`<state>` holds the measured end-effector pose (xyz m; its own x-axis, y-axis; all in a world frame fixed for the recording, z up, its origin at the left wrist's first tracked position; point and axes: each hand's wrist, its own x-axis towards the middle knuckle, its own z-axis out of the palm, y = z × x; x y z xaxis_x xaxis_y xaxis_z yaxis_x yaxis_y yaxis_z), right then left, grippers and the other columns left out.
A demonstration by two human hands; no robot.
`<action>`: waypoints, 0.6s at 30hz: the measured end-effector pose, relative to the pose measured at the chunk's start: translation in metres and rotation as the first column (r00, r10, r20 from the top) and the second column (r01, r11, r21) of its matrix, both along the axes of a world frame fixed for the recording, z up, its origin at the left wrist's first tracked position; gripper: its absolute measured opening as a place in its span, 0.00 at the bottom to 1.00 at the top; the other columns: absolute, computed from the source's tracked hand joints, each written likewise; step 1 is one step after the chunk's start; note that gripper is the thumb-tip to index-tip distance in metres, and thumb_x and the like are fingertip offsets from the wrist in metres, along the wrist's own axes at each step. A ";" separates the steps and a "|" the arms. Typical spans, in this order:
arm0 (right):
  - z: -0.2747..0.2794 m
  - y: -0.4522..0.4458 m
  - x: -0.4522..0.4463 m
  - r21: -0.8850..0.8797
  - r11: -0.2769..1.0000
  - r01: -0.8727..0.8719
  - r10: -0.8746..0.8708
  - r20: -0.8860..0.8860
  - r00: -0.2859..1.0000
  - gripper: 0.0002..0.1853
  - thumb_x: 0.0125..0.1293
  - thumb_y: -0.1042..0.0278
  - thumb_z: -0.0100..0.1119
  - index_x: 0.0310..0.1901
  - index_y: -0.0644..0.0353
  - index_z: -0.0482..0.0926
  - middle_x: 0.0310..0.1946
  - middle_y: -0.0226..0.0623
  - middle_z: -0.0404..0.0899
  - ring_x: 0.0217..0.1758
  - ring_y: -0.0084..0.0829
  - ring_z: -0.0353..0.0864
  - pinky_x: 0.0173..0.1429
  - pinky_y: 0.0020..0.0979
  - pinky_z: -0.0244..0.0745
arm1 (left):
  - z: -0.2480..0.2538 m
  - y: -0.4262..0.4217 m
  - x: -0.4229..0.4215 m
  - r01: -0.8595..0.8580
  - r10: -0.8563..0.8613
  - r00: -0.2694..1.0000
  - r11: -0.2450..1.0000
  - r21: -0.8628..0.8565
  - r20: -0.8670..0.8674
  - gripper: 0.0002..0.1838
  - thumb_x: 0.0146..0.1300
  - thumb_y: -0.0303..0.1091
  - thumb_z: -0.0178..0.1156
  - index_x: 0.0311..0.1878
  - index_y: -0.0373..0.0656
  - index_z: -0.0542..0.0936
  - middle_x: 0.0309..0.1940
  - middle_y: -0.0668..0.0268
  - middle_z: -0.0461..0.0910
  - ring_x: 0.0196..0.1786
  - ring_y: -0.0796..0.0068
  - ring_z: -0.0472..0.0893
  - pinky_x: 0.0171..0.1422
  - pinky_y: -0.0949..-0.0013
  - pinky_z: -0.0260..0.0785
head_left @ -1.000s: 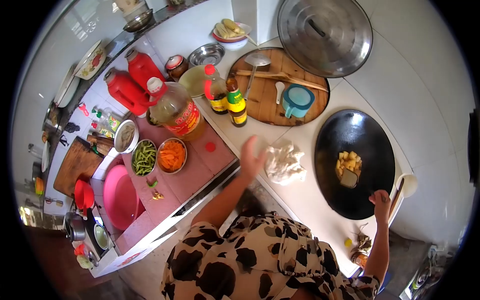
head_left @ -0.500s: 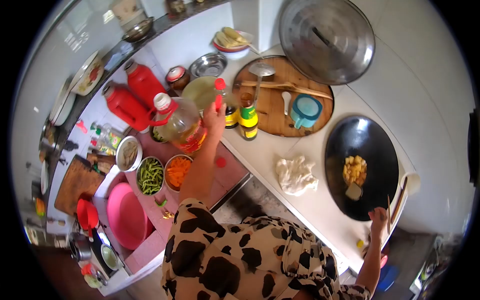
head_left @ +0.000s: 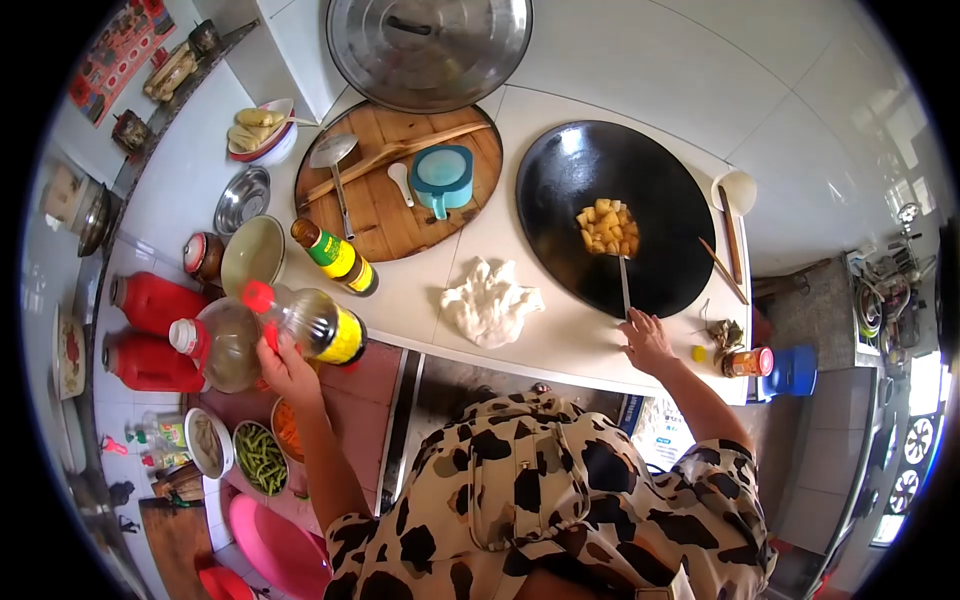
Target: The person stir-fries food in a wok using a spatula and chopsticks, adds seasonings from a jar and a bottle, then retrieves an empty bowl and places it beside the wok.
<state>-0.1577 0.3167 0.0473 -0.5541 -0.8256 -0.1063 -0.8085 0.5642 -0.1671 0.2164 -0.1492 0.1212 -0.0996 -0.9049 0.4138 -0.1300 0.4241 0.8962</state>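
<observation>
My left hand point(head_left: 290, 372) is closed around the red handle of a large clear bottle point(head_left: 318, 322) with a red cap, a yellow label and dark liquid inside. The bottle leans over the counter's edge, beside a big oil jug point(head_left: 232, 345). A smaller dark bottle point(head_left: 338, 258) with a green and yellow label stands behind it. My right hand point(head_left: 648, 342) is at the wok's near rim, fingers around the end of a metal spatula's handle point(head_left: 626, 285). The black wok point(head_left: 560, 165) holds browned, cubed food point(head_left: 607, 225), which hides the spatula's blade.
A white cloth point(head_left: 490, 303) lies between the bottles and wok. A round wooden board point(head_left: 450, 225) carries a ladle, a white spoon and a teal container point(head_left: 442, 175). A steel lid point(head_left: 440, 60) leans behind. Green vegetable strips point(head_left: 260, 460) fill a bowl at lower left.
My view has swung toward the wok. My left hand has lifted and tilted the red-capped bottle away from beside the green-labelled one. My right hand stays by the wok, where the spatula's handle now shows.
</observation>
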 end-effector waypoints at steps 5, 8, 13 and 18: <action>0.068 -0.043 0.030 0.133 0.986 -0.102 0.117 -0.115 0.986 0.29 0.49 0.73 0.63 0.57 0.59 0.70 0.66 0.51 0.61 0.74 0.51 0.54 0.72 0.58 0.51 | -0.004 0.038 0.004 0.287 -0.289 0.956 0.957 0.047 0.057 0.07 0.65 0.27 0.56 0.45 0.38 0.74 0.35 0.66 0.75 0.37 0.77 0.74 0.40 0.70 0.68; 0.072 -0.086 0.043 -0.360 0.892 -0.274 0.284 -0.026 0.959 0.24 0.51 0.77 0.62 0.53 0.62 0.72 0.52 0.48 0.75 0.56 0.45 0.76 0.59 0.46 0.70 | 0.031 0.071 -0.015 0.327 -0.240 0.914 0.913 -0.245 0.327 0.07 0.56 0.32 0.68 0.35 0.41 0.80 0.30 0.60 0.77 0.31 0.62 0.77 0.37 0.63 0.69; 0.195 -0.189 0.129 -0.646 0.718 -0.258 0.467 0.173 0.867 0.18 0.55 0.74 0.68 0.47 0.65 0.75 0.35 0.44 0.80 0.28 0.32 0.81 0.34 0.31 0.76 | 0.037 0.099 -0.045 0.732 -0.577 0.644 0.656 -0.184 0.502 0.13 0.53 0.35 0.67 0.42 0.45 0.80 0.31 0.64 0.78 0.34 0.62 0.76 0.39 0.61 0.70; 0.211 -0.198 0.128 -0.516 0.774 -0.366 0.463 0.067 0.884 0.10 0.57 0.68 0.69 0.34 0.65 0.79 0.25 0.42 0.81 0.25 0.35 0.83 0.30 0.29 0.77 | 0.037 0.118 -0.061 0.774 -0.528 0.614 0.550 -0.314 0.587 0.16 0.47 0.34 0.66 0.42 0.45 0.79 0.29 0.67 0.76 0.33 0.66 0.75 0.37 0.63 0.70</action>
